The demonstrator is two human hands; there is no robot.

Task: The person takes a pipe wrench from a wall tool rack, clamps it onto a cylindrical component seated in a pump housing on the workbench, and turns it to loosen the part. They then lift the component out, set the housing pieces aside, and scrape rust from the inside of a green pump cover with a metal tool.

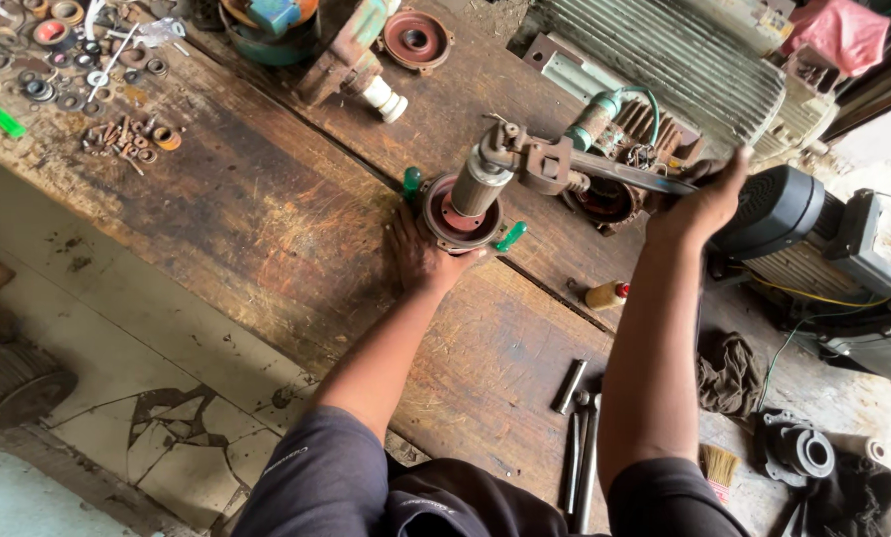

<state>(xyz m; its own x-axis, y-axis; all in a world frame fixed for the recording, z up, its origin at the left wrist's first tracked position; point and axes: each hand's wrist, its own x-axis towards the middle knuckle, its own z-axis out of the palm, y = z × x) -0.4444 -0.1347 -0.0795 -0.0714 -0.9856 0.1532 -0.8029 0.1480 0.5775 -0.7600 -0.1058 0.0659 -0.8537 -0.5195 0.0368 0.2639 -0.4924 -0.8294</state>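
Hands at work on a pump part atop a worn wooden bench [266, 214].

The left hand [420, 257] is pressed against a round red housing [460, 217] standing mid-bench, its grey shaft [482, 182] rising from the centre. The right hand [702, 199] is closed around the handle of a rusty pipe wrench [565, 166], whose jaws bite the shaft's top. Loose rods [577, 438] and a rag [729, 370] lie nearer the person.

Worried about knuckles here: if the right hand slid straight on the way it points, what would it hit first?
Likely the ribbed grey motor housing beyond the right hand; depth is unclear.
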